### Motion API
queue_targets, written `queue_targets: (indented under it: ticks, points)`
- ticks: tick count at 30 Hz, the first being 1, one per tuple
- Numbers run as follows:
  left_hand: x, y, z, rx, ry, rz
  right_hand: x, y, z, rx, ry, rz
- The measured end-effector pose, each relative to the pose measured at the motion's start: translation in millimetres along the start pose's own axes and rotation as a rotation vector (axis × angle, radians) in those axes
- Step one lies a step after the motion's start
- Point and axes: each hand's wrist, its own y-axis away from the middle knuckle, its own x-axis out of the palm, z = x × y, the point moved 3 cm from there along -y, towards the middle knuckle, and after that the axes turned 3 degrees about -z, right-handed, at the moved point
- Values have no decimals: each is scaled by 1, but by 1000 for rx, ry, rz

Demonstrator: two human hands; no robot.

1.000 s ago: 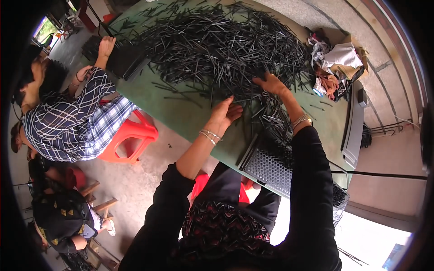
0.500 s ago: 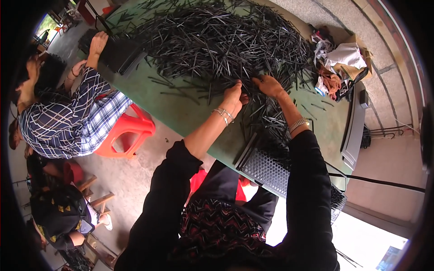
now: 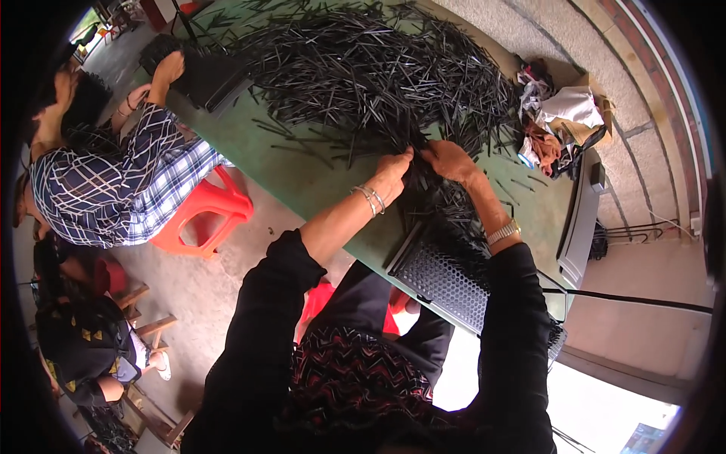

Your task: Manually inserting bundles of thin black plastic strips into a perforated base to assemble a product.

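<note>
A large heap of thin black strips [image 3: 363, 68] covers the far part of the green table [image 3: 280, 170]. At the heap's near edge my left hand [image 3: 389, 174] has its fingers pinched together on some of the strips. Close to its right, my right hand [image 3: 452, 162] is also closed, fingertips on the same dark bunch of strips [image 3: 416, 178]. The individual strips between the fingers blur together. Below my right hand, at the table's near edge, lies a tilted grey perforated tray [image 3: 439, 272]. More black strips lie against its upper side, partly hidden by my right forearm.
Crumpled bags and a cardboard box [image 3: 586, 121] sit at the table's right end beside a grey panel [image 3: 582, 223]. On the left, a person in checks [image 3: 98, 181] works from a red stool [image 3: 204, 216]. Another person [image 3: 83, 340] sits lower left. A black cable [image 3: 635, 299] runs right.
My hands have come slightly nearer to me and closer together, fingertips now almost meeting over the strips. The whole view has shifted a little. The neighbouring person's hands have moved slightly.
</note>
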Motion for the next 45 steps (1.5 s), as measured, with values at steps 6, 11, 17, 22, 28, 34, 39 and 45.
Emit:
queue_targets:
  ticks: [6,11,17,22,28,34,39,45]
  points:
    - [21,60,-3,-71,187,312,-1,35,0,67,207,-166]
    - [31,79,-11,-43,188,388,13,62,9,-19,313,-288]
    - [46,71,-12,-10,109,525,6,74,28,-119,607,-501]
    - [56,66,-20,75,340,519,-1,73,39,-148,706,-506]
    - [54,57,-21,25,437,479,-11,86,55,-156,558,-563]
    - [65,68,-24,27,445,289,-30,76,39,108,285,-628]
    - [60,64,-24,93,435,253,-8,64,46,110,488,-590]
    - [54,67,-33,53,360,343,-26,71,55,-292,442,-773]
